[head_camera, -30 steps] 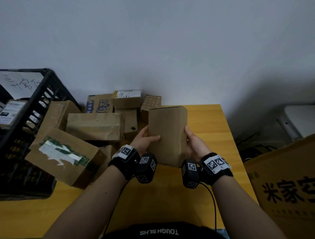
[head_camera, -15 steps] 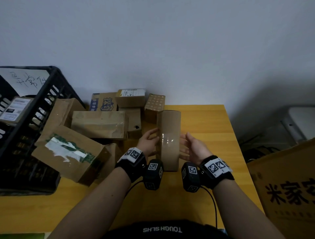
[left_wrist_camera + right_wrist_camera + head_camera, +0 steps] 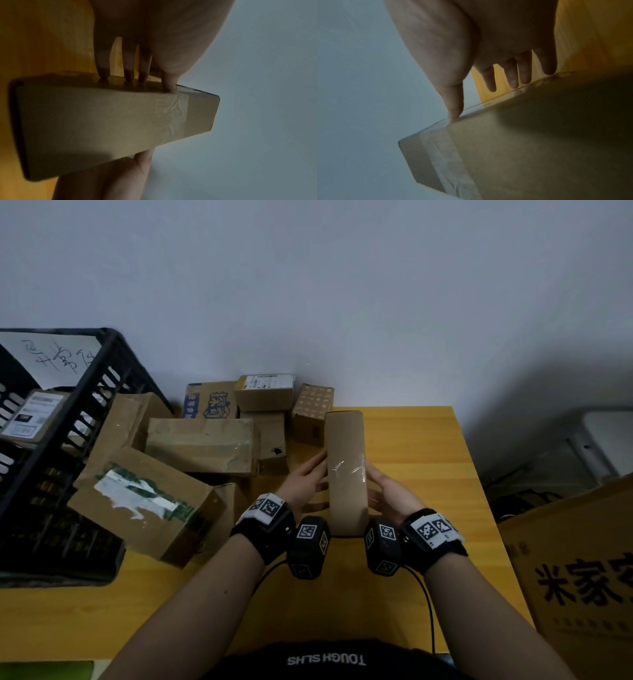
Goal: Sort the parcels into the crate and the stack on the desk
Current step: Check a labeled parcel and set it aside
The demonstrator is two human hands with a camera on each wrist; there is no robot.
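Note:
A plain brown cardboard parcel (image 3: pixel 346 474) stands on its narrow side on the yellow desk (image 3: pixel 428 440), its taped edge facing up. My left hand (image 3: pixel 306 482) presses its left face and my right hand (image 3: pixel 388 494) its right face, fingers straight. In the left wrist view the fingertips (image 3: pixel 129 75) touch the parcel (image 3: pixel 111 119). The right wrist view shows the thumb and fingers (image 3: pixel 513 81) touching the parcel (image 3: pixel 539 148) the same way. A black crate (image 3: pixel 90 371) stands at the left with a labelled parcel (image 3: pixel 30 416) inside.
A pile of parcels fills the desk's left half: a large box with a torn white-green label (image 3: pixel 144 501), a taped box (image 3: pixel 202 445), a blue-printed box (image 3: pixel 209 402), a dotted box (image 3: pixel 313 412). A big printed carton (image 3: pixel 582 577) stands right of the desk.
The parcel has turned from its broad face toward me to its narrow taped side up. Both hands shifted from gripping its edges to pressing flat on its two faces.

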